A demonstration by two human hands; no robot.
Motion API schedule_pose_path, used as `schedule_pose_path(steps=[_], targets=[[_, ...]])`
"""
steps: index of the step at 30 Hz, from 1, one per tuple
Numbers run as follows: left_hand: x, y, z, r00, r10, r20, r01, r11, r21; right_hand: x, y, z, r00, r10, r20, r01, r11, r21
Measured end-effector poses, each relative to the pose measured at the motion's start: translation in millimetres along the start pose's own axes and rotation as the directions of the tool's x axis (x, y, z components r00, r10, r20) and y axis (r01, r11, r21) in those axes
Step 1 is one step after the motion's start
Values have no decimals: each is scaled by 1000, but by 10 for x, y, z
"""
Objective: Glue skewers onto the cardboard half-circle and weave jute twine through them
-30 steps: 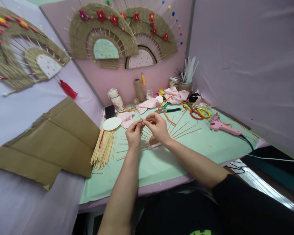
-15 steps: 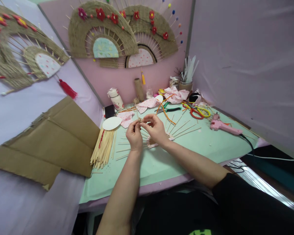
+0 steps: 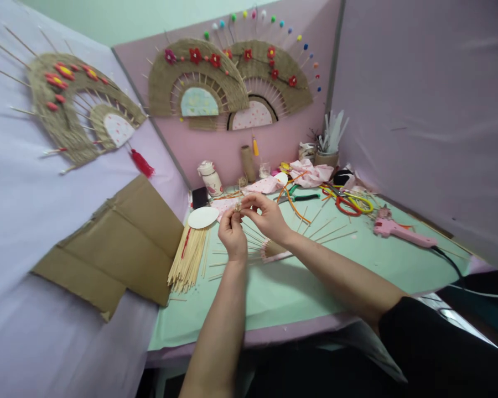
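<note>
Close together above the table, my left hand (image 3: 233, 237) and my right hand (image 3: 269, 220) both pinch a small tan bit of twine (image 3: 237, 208). Fingers cover most of it, so its exact shape is hard to make out. Beneath my right wrist lies a half-round cardboard piece (image 3: 277, 250) edged with pink fabric. Thin wooden sticks (image 3: 326, 229) fan out from it to both sides, and my hands and right forearm hide part of it.
Left of my hands, a white oval disc (image 3: 203, 217) rests on a bundle of sticks (image 3: 187, 257), beside folded cardboard (image 3: 120, 243). Pliers (image 3: 305, 197), scissors (image 3: 348, 204) and a pink glue gun (image 3: 402, 231) lie to the right. Behind stand a bottle (image 3: 210, 178) and a cardboard tube (image 3: 247, 163).
The camera view has shifted up and to the left, so the scene sits lower and further right. Both hands keep nearly the same pinch on the twine.
</note>
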State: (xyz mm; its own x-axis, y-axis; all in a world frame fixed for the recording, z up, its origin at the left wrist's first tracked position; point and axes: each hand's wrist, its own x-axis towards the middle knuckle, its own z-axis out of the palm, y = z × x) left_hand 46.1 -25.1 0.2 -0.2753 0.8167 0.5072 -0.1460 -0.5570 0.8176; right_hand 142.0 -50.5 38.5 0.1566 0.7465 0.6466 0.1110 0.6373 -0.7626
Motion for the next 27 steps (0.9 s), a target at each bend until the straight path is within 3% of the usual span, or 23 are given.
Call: schedule_pose_path(steps=[5, 9, 13, 16, 20, 23, 27], targets=[[96, 89, -64, 980, 4, -198, -8, 1000, -19, 36, -70, 291, 984, -173, -34, 161, 962, -219], [154, 96, -146, 964, -13, -264, 10, 1000, -13, -12, -42, 517, 966, -252, -51, 222, 918, -328], [216, 76, -224, 949, -26, -315, 20, 1000, -24, -4, -34, 648, 959, -283, 8, 265, 886, -380], [243, 68, -268, 942, -22, -334, 11, 999, -35, 15, -58, 695, 964, -263, 39, 258, 893, -368], [242, 78, -289, 942, -5, -337, -1, 1000, -18, 60, -98, 682, 989, -144, 12, 144, 971, -189], [229, 79, -279, 961, 12, -277, -17, 1000, -16, 120, -111, 605, 998, -53, 42, 56, 996, -66], [218, 45, -263, 985, -52, -164, 40, 996, -78, 204, -90, 459, 995, 1, 100, 0, 1000, -3]])
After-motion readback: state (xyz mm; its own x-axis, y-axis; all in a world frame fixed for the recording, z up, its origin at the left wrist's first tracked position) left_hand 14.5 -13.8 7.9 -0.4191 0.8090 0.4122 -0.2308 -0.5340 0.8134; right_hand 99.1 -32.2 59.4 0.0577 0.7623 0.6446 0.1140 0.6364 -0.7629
